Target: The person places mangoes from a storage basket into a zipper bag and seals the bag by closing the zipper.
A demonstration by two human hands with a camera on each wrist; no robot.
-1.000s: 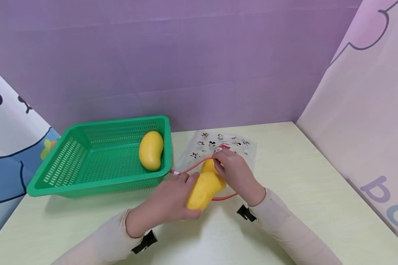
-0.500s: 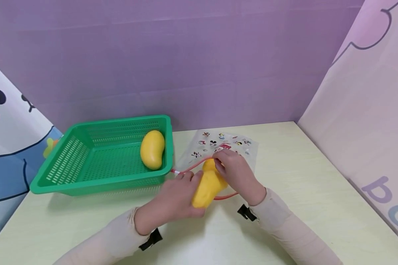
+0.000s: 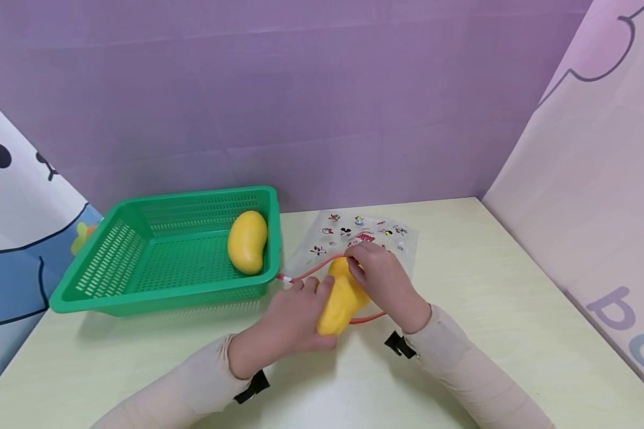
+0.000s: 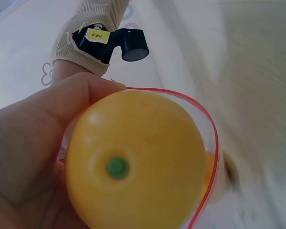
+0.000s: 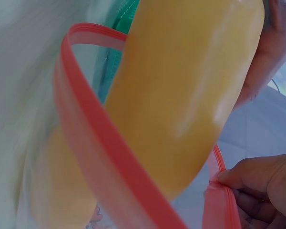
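Note:
A yellow mango (image 3: pixel 343 304) with a green stem dot is gripped in my left hand (image 3: pixel 287 319), thumb and fingers around its side. Its far end sits within the red-edged mouth of a clear zip bag (image 3: pixel 322 238) printed with cartoon figures. My right hand (image 3: pixel 383 280) pinches the bag's red zip edge (image 5: pixel 224 191) between thumb and fingers, holding the mouth apart. Through the plastic, a second mango (image 5: pixel 62 186) shows inside the bag in the right wrist view. The left wrist view has the held mango's stem end (image 4: pixel 118 168) close up, hiding most of the bag.
At the left stands a green slotted basket (image 3: pixel 161 301) with another mango (image 3: pixel 248 242) at its right end. The bag's red zip slider end lies right by the basket's corner. Behind the pale table (image 3: pixel 477 286) hangs a purple cloth (image 3: pixel 322 107).
My left hand has shifted a little to the right with the mango, further over the bag's mouth. The right hand has stayed nearly still on the zip edge.

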